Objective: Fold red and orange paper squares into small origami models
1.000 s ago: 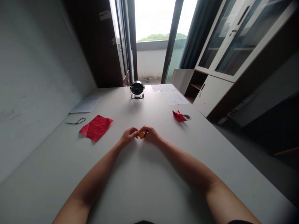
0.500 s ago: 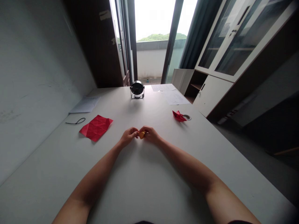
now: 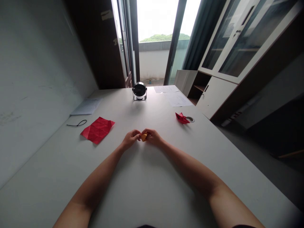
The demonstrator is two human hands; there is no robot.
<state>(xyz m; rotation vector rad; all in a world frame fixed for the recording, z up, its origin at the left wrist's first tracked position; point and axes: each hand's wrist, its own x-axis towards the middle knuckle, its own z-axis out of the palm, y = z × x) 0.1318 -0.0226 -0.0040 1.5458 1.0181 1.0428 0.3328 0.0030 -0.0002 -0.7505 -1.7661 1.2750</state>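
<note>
A small folded orange paper (image 3: 144, 136) is held between my two hands over the middle of the white table (image 3: 152, 183). My left hand (image 3: 131, 138) pinches its left edge with thumb and fingertips. From the other side my right hand (image 3: 152, 136) grips it, and these fingers cover part of the paper. To the left lies a creased red paper sheet (image 3: 98, 130), spread open. A folded red paper boat (image 3: 182, 118) rests at the right, against a white ring (image 3: 190, 119).
Near the far edge stands a round black and silver device (image 3: 139, 91). White papers lie at the back right (image 3: 178, 98) and back left (image 3: 86, 106). A thin black loop (image 3: 77, 123) is by the left edge. Cabinets (image 3: 216, 95) stand beyond the table's right side.
</note>
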